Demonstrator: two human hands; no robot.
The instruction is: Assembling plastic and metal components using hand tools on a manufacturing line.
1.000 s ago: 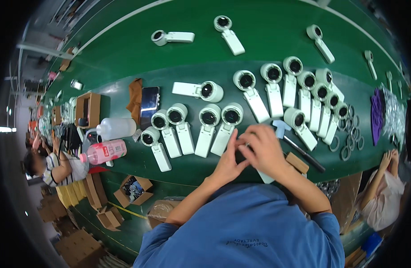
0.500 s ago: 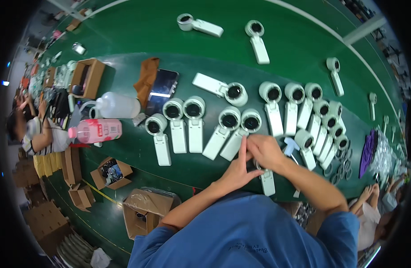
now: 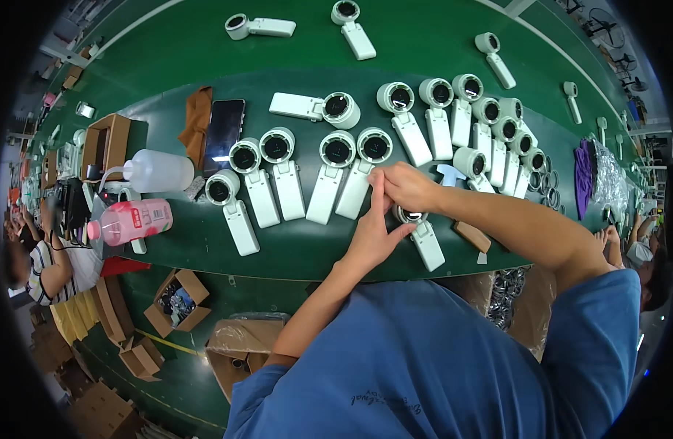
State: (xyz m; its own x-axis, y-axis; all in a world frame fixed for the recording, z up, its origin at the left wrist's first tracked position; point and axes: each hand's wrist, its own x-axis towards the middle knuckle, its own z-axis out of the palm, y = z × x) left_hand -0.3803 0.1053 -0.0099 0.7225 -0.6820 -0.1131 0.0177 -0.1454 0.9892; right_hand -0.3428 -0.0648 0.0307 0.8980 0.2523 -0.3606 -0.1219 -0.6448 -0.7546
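Note:
My left hand (image 3: 371, 233) reaches up over the table's near edge, fingers stretched out and thumb spread to the right. Its fingertips meet my right hand (image 3: 408, 186), which is closed in a pinch; whatever is in the pinch is hidden. Just under both hands lies a pale handheld fan (image 3: 428, 247), its round head partly covered and close to my left thumb. Beyond my fingertips, another handheld fan (image 3: 373, 146) lies beside a matching fan (image 3: 337, 150). A light-blue T-shaped piece (image 3: 450, 174) rests beside my right wrist.
Several more fans crowd the right, near grey rings (image 3: 550, 189) and a purple cloth (image 3: 583, 179). A brown block (image 3: 472, 236) lies by my right forearm. At left are a pink bottle (image 3: 135, 221), a white squeeze bottle (image 3: 161, 172), a phone (image 3: 225, 128) and a cardboard box (image 3: 115, 150).
The view has shifted, so the table and fans sit higher and further left. My hands are still together over the same fan. The brown block has come into sight by my right forearm.

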